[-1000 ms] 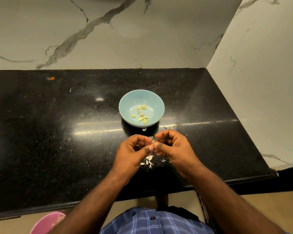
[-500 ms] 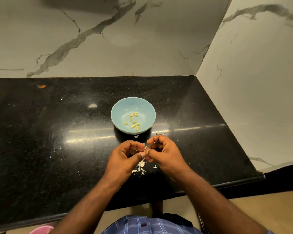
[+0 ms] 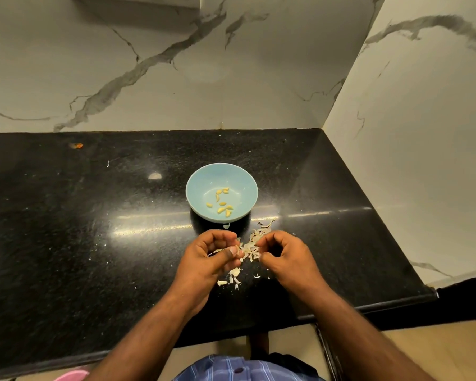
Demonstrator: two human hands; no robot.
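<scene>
A light blue bowl [image 3: 222,192] stands on the black counter [image 3: 94,243] and holds several yellow-green peeled seeds [image 3: 222,204]. Just in front of it, my two hands hover over a small heap of pale seed shells [image 3: 250,248]. My left hand [image 3: 209,259] pinches a thin pale shell piece between thumb and fingers. A short gap to its right, my right hand [image 3: 285,257] has its fingers curled with thumb and fingertips pinched together. Whatever small seed piece it pinches is hidden by the fingers.
More shell scraps [image 3: 231,280] lie on the counter near my left wrist. Marble walls close off the counter at the back and on the right. The front edge runs below my forearms. A pink rim [image 3: 72,376] shows at the bottom left.
My hands, which were pressed together on one seed, have pulled apart by a short gap, and the shell heap between them now shows. The view has tilted so everything sits lower.
</scene>
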